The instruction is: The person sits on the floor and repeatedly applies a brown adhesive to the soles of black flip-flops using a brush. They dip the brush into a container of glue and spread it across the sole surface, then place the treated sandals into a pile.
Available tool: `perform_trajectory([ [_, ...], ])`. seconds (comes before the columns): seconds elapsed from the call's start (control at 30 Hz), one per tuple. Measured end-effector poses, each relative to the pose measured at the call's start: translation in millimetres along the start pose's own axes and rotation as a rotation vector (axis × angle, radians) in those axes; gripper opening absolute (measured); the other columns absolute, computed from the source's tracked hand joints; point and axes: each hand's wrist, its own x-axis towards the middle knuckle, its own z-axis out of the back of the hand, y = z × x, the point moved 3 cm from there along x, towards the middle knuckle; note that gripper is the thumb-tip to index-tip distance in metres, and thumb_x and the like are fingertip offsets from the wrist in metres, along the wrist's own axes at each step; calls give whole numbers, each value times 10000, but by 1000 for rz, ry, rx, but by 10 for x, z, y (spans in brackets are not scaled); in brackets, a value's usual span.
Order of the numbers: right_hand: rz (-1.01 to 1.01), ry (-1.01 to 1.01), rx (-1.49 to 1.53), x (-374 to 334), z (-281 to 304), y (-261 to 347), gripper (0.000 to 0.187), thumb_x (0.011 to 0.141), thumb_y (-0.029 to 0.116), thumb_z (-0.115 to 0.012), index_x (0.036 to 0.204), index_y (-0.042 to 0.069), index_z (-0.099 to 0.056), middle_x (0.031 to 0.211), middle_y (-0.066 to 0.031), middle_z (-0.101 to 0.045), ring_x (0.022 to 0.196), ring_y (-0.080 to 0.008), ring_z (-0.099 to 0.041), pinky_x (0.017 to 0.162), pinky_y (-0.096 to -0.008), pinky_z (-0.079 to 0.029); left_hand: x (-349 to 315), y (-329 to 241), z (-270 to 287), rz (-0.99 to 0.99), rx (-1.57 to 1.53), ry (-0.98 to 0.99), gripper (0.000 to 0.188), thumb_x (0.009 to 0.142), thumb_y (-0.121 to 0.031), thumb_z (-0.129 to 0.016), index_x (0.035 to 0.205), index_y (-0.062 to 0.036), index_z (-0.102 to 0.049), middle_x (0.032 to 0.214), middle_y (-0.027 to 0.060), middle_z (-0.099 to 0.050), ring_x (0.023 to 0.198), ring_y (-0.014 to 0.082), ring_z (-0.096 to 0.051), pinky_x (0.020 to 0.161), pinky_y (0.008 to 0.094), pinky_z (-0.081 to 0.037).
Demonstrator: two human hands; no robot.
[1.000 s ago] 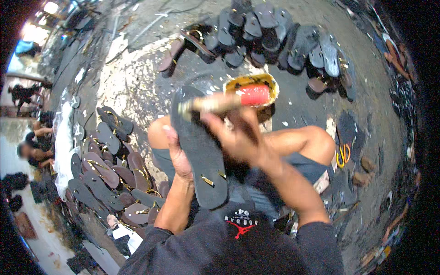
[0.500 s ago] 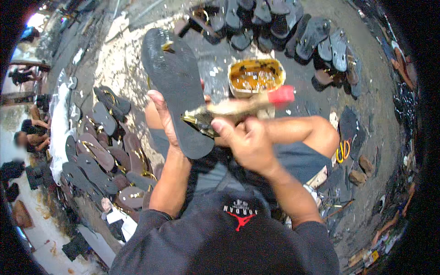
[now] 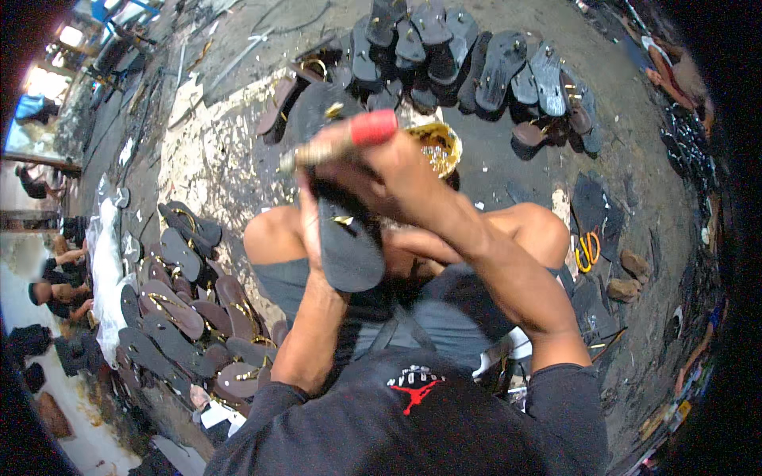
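My left hand (image 3: 310, 230) grips a black sandal sole (image 3: 350, 255) by its left edge, holding it lengthwise above my lap. Small gold strap ends (image 3: 343, 220) stick out of the sole's face. Over the sole's middle, my right hand (image 3: 390, 168) is closed around a glue brush with a red handle end (image 3: 373, 127); motion smears both, and the bristles' contact with the sole cannot be made out. Partly behind my right hand stands a tub (image 3: 458, 151) of amber, glossy liquid.
An arc of dark soles (image 3: 500, 71) lies on the ground ahead. More sandals (image 3: 175, 309) are heaped at left, near white plastic sheeting (image 3: 107, 270). To the right are orange-handled scissors (image 3: 587, 252) and stones (image 3: 624, 289). Another person (image 3: 59, 293) sits far left.
My right hand has swung up and left across the sole with the brush, and now covers part of the tub. The strap end near the sole's middle has come into view. My head view has shifted.
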Motion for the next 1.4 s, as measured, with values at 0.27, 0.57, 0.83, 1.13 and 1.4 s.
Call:
perform_trajectory([
  [0.27,-496,-171,270,-979,790,524,183,910,95,-700,1070,12,-670,1068,-119,-672,958,-219,-656,898,-374,-509,711,545,244,304,496,86,700,974,-644,-449,1352,-60,-528,1145,122,-672,962,238,-677,861,406,-573],
  [0.57,-589,-664,150,-996,1523,600,349,880,91,-734,1175,2,-569,1130,-79,-611,1051,-165,-573,944,-323,-459,2464,910,-136,204,810,-84,831,996,-623,-420,1576,-69,-201,1500,232,-429,1260,344,-563,832,399,-550],
  [0.83,-870,-664,193,-1236,1280,-55,355,971,243,-665,1177,-39,-600,1194,-115,-619,1078,-185,-571,984,-337,-438,1694,-2253,-114,-698,1958,-332,377,978,-402,-562,962,-48,-694,806,94,-676,717,194,-649,648,325,-494],
  [1.13,-871,-273,-62,-693,1016,-562,338,973,249,-629,1187,-12,-644,1178,-96,-656,1093,-200,-601,985,-349,-451,194,-4891,1482,-415,2406,-1588,920,741,-454,-813,1456,-66,-385,1296,222,-614,1165,374,-614,983,487,-482],
  [1.4,-742,471,-620,-868,146,-1763,323,840,407,-732,1031,149,-771,913,-169,-725,871,-383,-680,838,-500,-520,-60,-3803,409,-1016,2004,-366,603,877,-59,-524,1472,-62,-428,1325,227,-601,1203,307,-608,1005,382,-471],
])
